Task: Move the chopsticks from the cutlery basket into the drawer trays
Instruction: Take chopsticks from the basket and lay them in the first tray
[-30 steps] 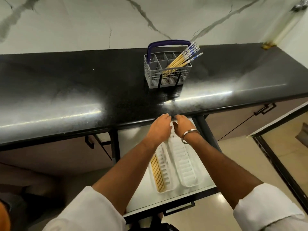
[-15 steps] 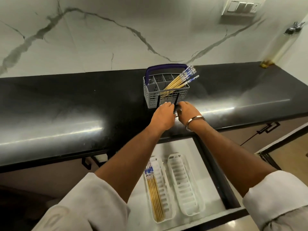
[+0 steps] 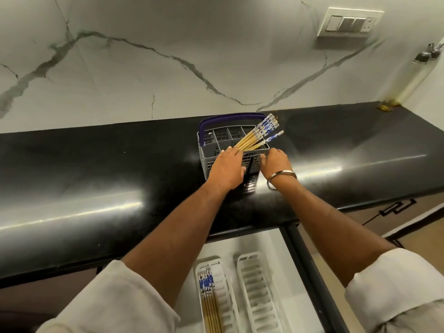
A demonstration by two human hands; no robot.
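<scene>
basket: grey plastic slotted cutlery basket with a purple handle (image 3: pixel 217 150), upright on the glossy black stone desk (image 3: pixel 96 164), mid-desk, nearer the back edge than the front.
chopsticks in basket: bundle of yellow chopsticks with blue-and-white patterned tops (image 3: pixel 258 134), in the basket's front right compartment, tilted toward the right, tops past the rim.
left hand: left hand (image 3: pixel 227 168) lies on the basket's near wall, fingertips over the rim at the base of the bundle. grip: fingers fairly straight and together, curled round nothing that shows; can't tell if they touch the sticks.
right hand: right hand with a metal bangle on the wrist (image 3: pixel 276 162) at the basket's near right corner, fingers bent against the mesh wall. grip: fingertips hidden, so can't tell if it clamps the wall or only rests there.
drawer: open white drawer (image 3: pixel 262 241) below the desk's front edge.
trays: two long white slotted plastic trays side by side in it. Left tray (image 3: pixel 224 296) holds a few matching chopsticks (image 3: pixel 209 301) lying flat along its left side, patterned tops toward the desk. Right tray (image 3: pixel 258 292) just beside it.
wall: white marble backsplash with grey veins (image 3: pixel 168 68); switch plate (image 3: pixel 349 22) toward the right.
</scene>
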